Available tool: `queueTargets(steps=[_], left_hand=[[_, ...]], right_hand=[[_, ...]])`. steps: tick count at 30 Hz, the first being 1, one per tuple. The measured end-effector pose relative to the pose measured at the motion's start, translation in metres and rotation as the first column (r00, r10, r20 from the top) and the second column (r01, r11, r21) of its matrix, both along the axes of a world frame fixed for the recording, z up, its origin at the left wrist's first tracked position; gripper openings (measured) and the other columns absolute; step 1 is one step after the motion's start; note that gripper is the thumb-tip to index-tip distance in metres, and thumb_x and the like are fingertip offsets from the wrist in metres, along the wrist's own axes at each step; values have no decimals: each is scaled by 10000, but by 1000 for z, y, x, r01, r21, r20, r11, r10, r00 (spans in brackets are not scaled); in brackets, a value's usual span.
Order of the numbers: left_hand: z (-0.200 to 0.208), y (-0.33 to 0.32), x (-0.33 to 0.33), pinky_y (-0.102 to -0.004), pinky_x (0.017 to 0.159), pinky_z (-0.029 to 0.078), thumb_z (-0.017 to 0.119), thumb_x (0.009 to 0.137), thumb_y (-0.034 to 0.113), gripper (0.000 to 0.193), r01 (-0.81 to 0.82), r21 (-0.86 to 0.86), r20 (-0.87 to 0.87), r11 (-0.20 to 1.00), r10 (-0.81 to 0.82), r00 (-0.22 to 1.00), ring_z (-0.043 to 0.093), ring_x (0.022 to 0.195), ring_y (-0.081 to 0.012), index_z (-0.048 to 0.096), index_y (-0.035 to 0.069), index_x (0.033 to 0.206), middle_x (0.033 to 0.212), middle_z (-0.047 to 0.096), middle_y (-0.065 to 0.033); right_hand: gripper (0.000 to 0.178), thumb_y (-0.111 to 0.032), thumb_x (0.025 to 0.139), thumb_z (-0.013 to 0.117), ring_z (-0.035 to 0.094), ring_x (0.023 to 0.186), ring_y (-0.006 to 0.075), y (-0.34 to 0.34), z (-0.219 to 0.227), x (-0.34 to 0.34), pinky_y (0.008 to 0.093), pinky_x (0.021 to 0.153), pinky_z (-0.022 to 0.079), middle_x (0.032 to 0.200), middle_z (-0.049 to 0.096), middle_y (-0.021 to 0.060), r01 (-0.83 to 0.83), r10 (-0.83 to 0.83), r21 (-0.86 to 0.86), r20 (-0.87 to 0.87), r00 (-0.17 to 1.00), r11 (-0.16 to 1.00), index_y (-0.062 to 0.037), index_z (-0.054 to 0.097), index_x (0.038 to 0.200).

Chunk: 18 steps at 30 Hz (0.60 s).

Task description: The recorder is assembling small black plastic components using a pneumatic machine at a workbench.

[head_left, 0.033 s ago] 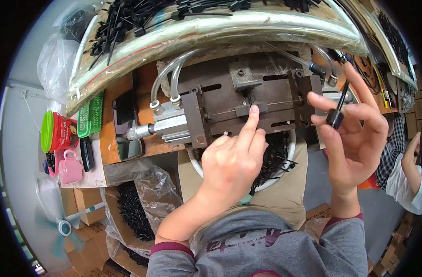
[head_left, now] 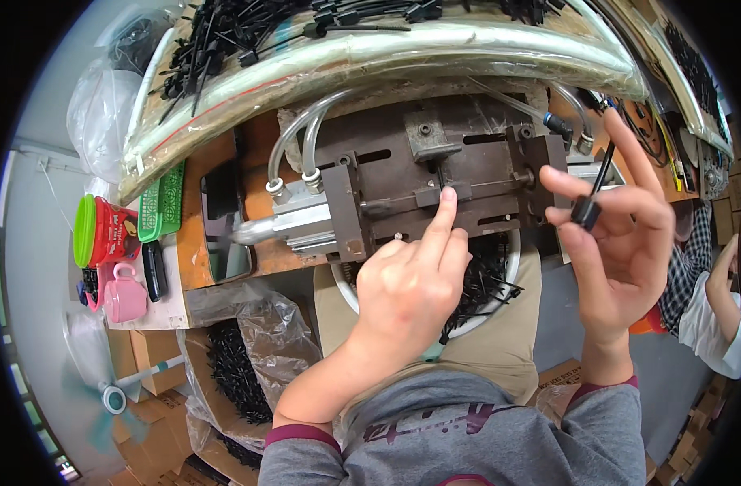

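Observation:
My left hand [head_left: 409, 283] reaches over the dark metal clamping fixture [head_left: 395, 182]. Its index finger is stretched out, with the tip on a small dark block [head_left: 443, 193] at the fixture's middle; the other fingers are partly curled, and no held thing shows in it. To the right of the fixture, my raised right hand [head_left: 621, 243] pinches a black plastic tie [head_left: 587, 211] by its blocky head, between thumb and fingers. The tie's thin stem points up past the index finger. Whether a part sits under the left fingertip is hard to make out.
Air cylinders with clear hoses [head_left: 312, 134] flank the fixture. A plastic-covered tray [head_left: 370, 50] of black ties spans the back. A white-rimmed basin [head_left: 512, 263] of black parts sits below, a lined carton [head_left: 237, 364] at lower left. A phone [head_left: 221, 194], green basket [head_left: 161, 201] and pink cup [head_left: 125, 293] stand left.
The left cylinder's end piece now looks blurred by motion, and thicker rod shows on both sides toward the middle block. My hands have hardly moved.

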State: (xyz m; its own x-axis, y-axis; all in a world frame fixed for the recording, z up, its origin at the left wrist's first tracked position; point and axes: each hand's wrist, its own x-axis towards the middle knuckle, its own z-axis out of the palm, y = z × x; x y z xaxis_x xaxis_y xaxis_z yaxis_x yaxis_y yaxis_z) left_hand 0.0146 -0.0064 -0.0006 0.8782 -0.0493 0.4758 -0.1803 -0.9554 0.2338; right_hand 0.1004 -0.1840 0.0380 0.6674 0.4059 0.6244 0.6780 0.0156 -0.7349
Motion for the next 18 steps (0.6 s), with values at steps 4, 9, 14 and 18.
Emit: queueTargets(steps=[4, 9, 14, 18], left_hand=[[23, 17, 6, -268, 597, 527, 852, 710, 202, 314, 128, -149, -65, 980, -139, 988, 677, 647, -180, 721, 77, 966, 1089, 736, -96], [78, 82, 65, -338, 842, 512, 735, 815, 42, 181, -75, 136, 407, 988, 13, 914, 669, 959, -239, 732, 89, 990, 996, 725, -57], [98, 114, 105, -387, 854, 505, 673, 851, 73, 161, -154, 214, 198, 965, 111, 974, 654, 940, -303, 710, 28, 1001, 979, 682, -130], [106, 143, 116, -350, 826, 495, 674, 899, 86, 181, 56, 110, -76, 992, -48, 996, 658, 919, -250, 684, 44, 1075, 983, 673, -96]], right_hand=[[306, 76, 751, 739, 655, 1109, 313, -7, -2, 0, 370, 905, 558, 1380, 505, 255, 56, -9, -288, 163, 987, 956, 8, 611, 1021], [353, 48, 693, 766, 677, 1009, 320, 6, -28, -12, 370, 806, 562, 1335, 587, 230, 20, 95, -478, 216, 972, 878, 3, 599, 1001], [245, -41, 744, 758, 647, 684, 211, 24, -34, -17, 316, 624, 525, 1363, 600, 176, 94, 162, -631, 335, 928, 770, -25, 586, 918], [258, -76, 738, 770, 587, 567, 171, 31, -32, -16, 291, 555, 497, 1352, 614, 156, 176, 162, -679, 403, 901, 713, -40, 599, 928]])
